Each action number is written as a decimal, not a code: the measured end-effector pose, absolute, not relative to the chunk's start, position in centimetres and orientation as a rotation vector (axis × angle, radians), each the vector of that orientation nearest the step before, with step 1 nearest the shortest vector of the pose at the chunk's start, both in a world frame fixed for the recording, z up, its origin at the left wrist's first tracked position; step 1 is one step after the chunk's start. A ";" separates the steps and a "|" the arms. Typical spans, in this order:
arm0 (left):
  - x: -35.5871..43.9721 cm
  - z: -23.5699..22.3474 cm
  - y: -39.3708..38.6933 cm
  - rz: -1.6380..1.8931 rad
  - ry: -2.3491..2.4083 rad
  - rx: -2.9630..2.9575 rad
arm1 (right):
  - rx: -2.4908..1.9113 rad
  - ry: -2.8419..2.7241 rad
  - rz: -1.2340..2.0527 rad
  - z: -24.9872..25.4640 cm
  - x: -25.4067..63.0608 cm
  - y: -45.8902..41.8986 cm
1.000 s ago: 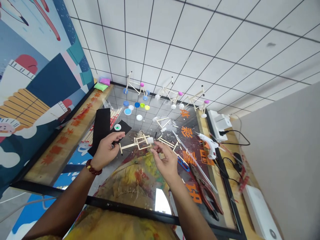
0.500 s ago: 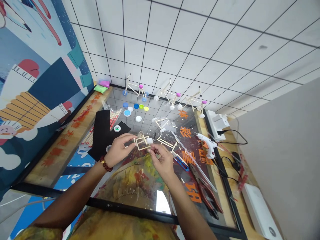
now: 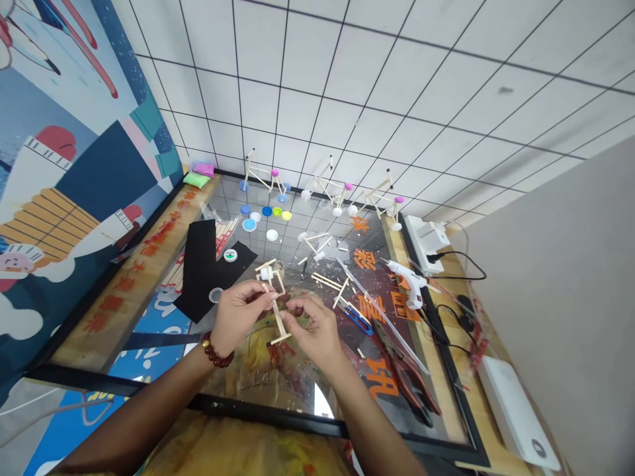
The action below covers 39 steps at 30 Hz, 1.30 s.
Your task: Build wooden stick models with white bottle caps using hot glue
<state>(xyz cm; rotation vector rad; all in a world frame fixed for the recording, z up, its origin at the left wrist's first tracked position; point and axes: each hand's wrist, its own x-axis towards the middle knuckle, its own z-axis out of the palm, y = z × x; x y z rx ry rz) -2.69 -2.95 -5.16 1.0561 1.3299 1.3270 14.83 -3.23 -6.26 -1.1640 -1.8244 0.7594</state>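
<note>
My left hand (image 3: pixel 243 314) pinches a small wooden stick frame (image 3: pixel 278 318) between thumb and fingers. The frame points away from me, with a white bottle cap (image 3: pixel 266 273) at its far end and a crosspiece with a dark tip at its near end. Close by on the right is my right hand (image 3: pixel 315 327), its fingers curled and apart from the thumb. The right thumb tip lies against or just beside the frame's long stick; I cannot tell which. Another stick assembly (image 3: pixel 342 291) rests on the glass-topped table (image 3: pixel 238 383) right of the hands.
Three stick models with pink caps (image 3: pixel 348 187) stand along the back. Loose coloured caps (image 3: pixel 249 225), black sheets (image 3: pixel 198 271) and bundled sticks (image 3: pixel 225 235) lie left. On the right are a hot glue gun (image 3: pixel 409 283), a blue cutter (image 3: pixel 358 320), red-handled pliers (image 3: pixel 404 377) and a power strip (image 3: pixel 421 241).
The frame has been turned, so its long stick and crosspiece now extend toward me. My right hand has shifted slightly down and its fingers have come off the cap end.
</note>
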 end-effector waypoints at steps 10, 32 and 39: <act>-0.3 -6.4 -5.1 1.284 1.285 1.258 | -1.589 -2.283 0.536 -6.3 15.7 -4.0; -4.9 -4.2 -0.3 0.910 1.155 2.006 | -1.607 -2.420 0.560 -6.6 19.4 -2.5; -2.8 -3.2 -0.3 0.881 1.083 2.181 | -1.578 -2.376 0.575 -7.0 19.5 -2.4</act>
